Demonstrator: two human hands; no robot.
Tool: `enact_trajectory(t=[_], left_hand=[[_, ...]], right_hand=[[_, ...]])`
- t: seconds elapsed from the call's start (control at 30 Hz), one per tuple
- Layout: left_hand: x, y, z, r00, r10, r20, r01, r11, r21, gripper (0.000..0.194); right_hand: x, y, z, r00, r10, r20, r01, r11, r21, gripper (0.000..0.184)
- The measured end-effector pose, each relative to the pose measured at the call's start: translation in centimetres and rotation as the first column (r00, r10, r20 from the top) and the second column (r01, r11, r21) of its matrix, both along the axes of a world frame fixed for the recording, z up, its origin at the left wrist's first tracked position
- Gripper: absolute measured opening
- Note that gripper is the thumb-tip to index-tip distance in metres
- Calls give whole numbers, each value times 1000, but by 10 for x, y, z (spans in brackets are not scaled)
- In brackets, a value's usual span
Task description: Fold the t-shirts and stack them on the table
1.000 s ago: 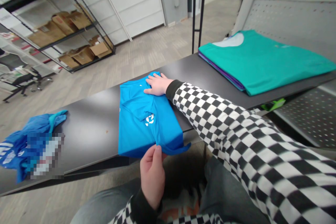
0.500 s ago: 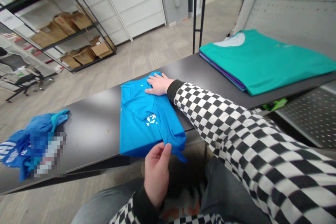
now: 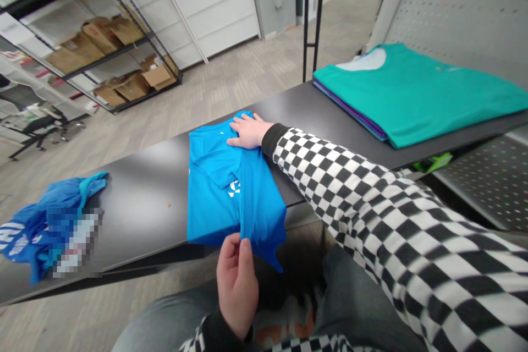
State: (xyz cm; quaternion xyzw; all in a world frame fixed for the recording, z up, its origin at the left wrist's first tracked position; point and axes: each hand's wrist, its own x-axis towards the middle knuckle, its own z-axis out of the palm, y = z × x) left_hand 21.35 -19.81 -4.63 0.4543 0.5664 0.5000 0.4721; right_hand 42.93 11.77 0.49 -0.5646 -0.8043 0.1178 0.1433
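Shirt of bright, smooth blue fabric with a white printed emblem (image 3: 210, 212) lay partly folded at the middle of a long, dark grey, flat table (image 3: 144, 198), its lower end hanging over the near edge. The person's right hand (image 3: 248, 132), in a black-and-white checked sleeve, rested palm down near the far end, fingers loosely spread, pressing the cloth without gripping it. The left hand (image 3: 238, 283), just off the near edge, had thumb and curled fingers pinched together on a side edge of the shirt. The step in hand looked like turning that side inward; the next move seemed to call for keeping the edge taut and laying it straight. To the right sat a flat stack of folded teal and purple shirts (image 3: 441, 93); to the left, a crumpled heap of blue garments (image 3: 61, 195).
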Motion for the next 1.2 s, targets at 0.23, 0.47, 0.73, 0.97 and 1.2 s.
enact_trajectory(t=[0.23,0.47,0.73,0.97,1.2], left_hand=[[12,8,-12,965,-144,221,185,967,-175,45],[4,10,19,940,-282,-190,293,956,33,39],[19,14,33,970,-237,-52,236,971,-26,36],[3,-3,5,885,-448,-130,401,873,-279,58],[-33,75,80,798,-130,-588,349,896,275,46]], right_hand=[[2,0,-2,1000,14,7,-14,1000,16,76],[1,3,-3,1000,8,24,-8,1000,5,82],[1,2,-4,1000,9,10,-9,1000,14,82],[-2,-1,0,998,-15,-62,15,1000,12,76],[25,6,9,967,-138,-212,164,980,110,45]])
